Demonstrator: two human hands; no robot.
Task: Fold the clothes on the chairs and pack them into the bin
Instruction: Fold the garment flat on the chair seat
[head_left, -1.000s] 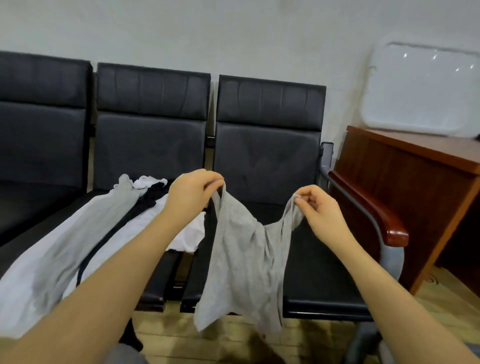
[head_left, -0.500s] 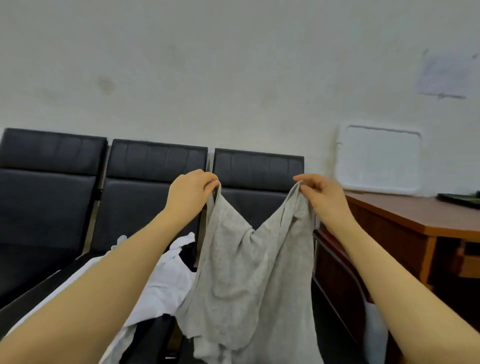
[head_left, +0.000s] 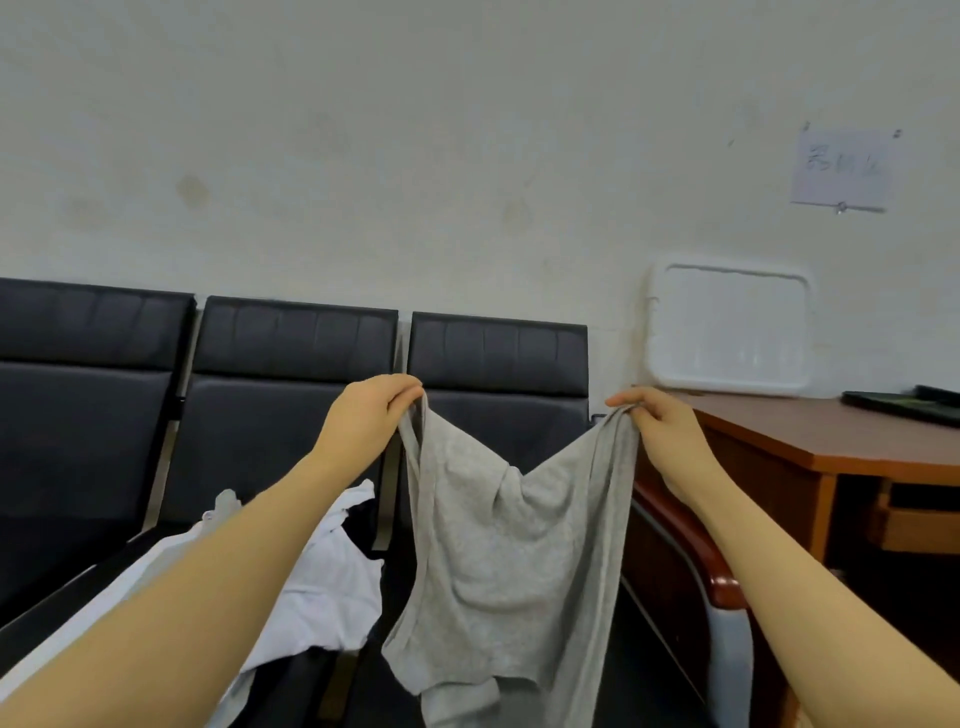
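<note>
In front of the chairs (head_left: 291, 415): gray top (head_left: 514, 545) pinched by left hand (head_left: 366, 423) and right hand (head_left: 662, 434), raised higher than a second ago, hands further apart now.

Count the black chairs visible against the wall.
3, side by side: left chair at the frame edge, middle chair holding white clothes, right chair behind the grey garment. More may sit off-frame left.

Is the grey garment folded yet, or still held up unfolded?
Unfolded. The grey garment hangs from its top corners, gripped by the left hand and right hand, sagging between them.
</note>
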